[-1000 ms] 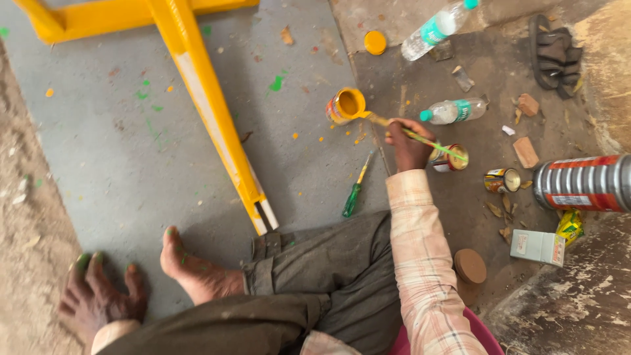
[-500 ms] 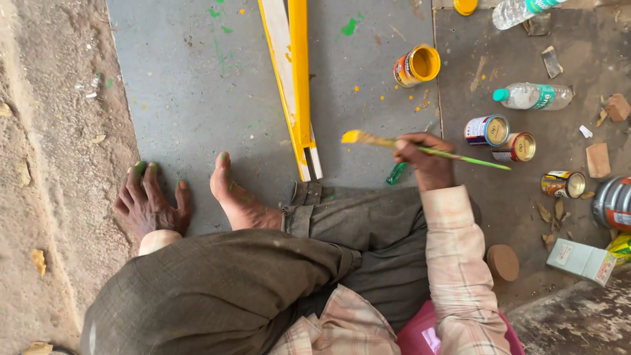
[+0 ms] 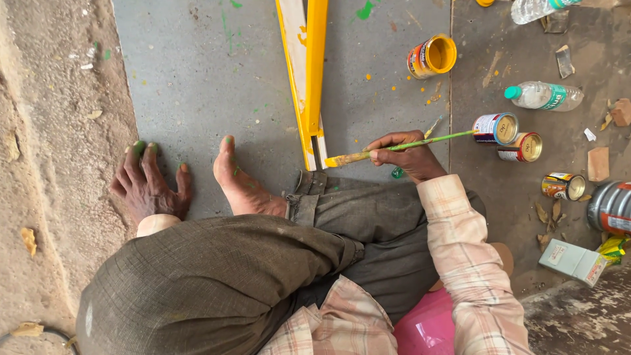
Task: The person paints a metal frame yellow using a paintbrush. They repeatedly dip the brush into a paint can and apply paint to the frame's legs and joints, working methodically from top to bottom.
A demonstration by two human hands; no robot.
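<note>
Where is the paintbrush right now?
In the head view, right of centre, the right hand holds the paintbrush, its bristles touching the lower end of the yellow frame.

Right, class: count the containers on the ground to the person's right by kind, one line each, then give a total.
Small tins: 4, namely the open yellow paint tin, two lying together, and one lower down.
Large can: 1, cut off at the right edge.
Plastic bottles: 2, one with a green cap, one at the top edge.
Total: 7

Green-handled paintbrush (image 3: 401, 147), bristles yellow, lies level, tip touching yellow frame (image 3: 307, 79).
</note>
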